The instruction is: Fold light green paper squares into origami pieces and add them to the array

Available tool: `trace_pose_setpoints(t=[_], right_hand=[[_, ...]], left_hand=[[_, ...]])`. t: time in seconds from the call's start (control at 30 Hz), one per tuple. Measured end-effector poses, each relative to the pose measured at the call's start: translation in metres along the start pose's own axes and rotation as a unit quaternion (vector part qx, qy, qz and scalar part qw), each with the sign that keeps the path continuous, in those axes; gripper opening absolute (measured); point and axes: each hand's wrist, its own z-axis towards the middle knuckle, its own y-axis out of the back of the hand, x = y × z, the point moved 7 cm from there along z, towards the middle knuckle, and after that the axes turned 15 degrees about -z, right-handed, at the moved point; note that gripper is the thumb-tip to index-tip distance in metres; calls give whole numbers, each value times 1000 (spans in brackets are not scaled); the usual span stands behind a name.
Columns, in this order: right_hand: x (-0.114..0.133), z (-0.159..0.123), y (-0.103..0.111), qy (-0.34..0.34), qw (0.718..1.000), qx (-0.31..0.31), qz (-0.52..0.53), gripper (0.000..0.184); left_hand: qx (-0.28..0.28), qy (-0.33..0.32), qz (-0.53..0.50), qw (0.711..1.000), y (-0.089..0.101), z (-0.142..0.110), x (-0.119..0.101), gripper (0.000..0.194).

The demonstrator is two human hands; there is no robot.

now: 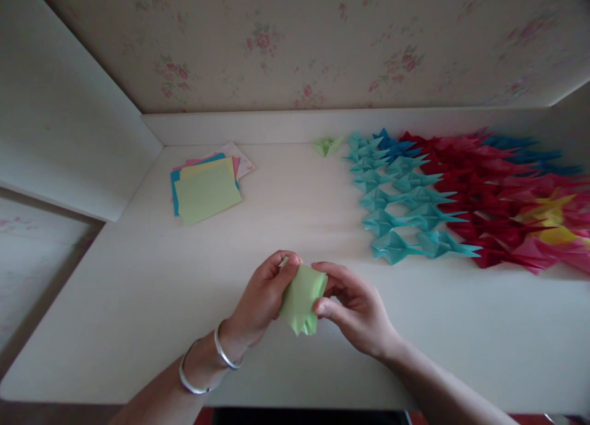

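My left hand (pixel 265 290) pinches the folded green paper (pixel 302 296) near its upper left corner, thumb on the front face, fingers curled behind. My right hand (pixel 357 308) is at the paper's right edge, index finger and thumb spread apart, the thumb tip against it; whether the fingers press from behind, I cannot tell. The paper is held up in front of me, over the white tabletop (pixel 286 222), its lower end standing in loose points. As I judge it, if my left pinch slackens, the layers could spring apart; a hard push from my right thumb could crease the edge askew or tear the thin paper.

Beyond my hands, to the left, lies a stack of paper sheets (pixel 209 191), green on top. A small green folded piece (pixel 328 145) sits near the back ledge, and to its right stand teal folded pieces (pixel 394 247) in rows. A careless sweep of my right arm could knock the nearest ones.

My fingers hide the paper's back. The red folded pieces (pixel 474 210) and pink ones (pixel 530 253) blur together, and the picture's right edge cuts the pink group off.
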Motion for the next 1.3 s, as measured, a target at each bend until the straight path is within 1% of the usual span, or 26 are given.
trace_pose_setpoints(t=[0.1, 0.2, 0.27, 0.37, 0.47, 0.6, 0.67, 0.8, 0.9, 1.03, 1.13, 1.2, 1.3], right_hand=[[1, -2, 1, 4, 1000, 6, -12, 43], [4, -4, -2, 6, 999, 30, 15, 44], [2, -4, -4, -10, 999, 37, 22, 43], [-2, -1, -1, -45, 999, 1, -21, 34], [-4, 2, 4, -62, 996, -40, -56, 27], [-5, 4, 5, -80, 995, -47, -39, 28], [-6, 5, 4, -88, 995, -33, -41, 31], [-6, 7, 1, -92, 992, -6, -89, 31], [-4, 7, 3, -85, 990, -12, -115, 34], [0, 6, 1, -76, 989, 15, -122, 36], [4, 7, 3, -64, 984, 18, -167, 38], [7, 7, 5, -48, 979, 7, -198, 38], [8, 8, 7, -39, 976, -5, -213, 37]], left_hand=[[-12, -32, 22, 999, 3, 0, -5, 33], [-19, -77, 86, 993, 4, -1, -14, 29], [-21, -101, 130, 986, 4, -3, -19, 27], [-28, -128, 169, 977, 4, -5, -23, 28], [-33, -140, 190, 971, 4, -7, -24, 29], [-21, -148, 217, 965, 1, -9, -23, 29], [-10, -161, 250, 955, -2, -10, -23, 29], [34, -182, 324, 928, -9, -14, -20, 27], [49, -182, 366, 911, -11, -15, -16, 27], [77, -161, 394, 902, -14, -14, -10, 27], [92, -148, 382, 908, -18, -15, -9, 30], [87, -140, 363, 917, -18, -15, -11, 34], [81, -129, 344, 927, -17, -15, -14, 37]])
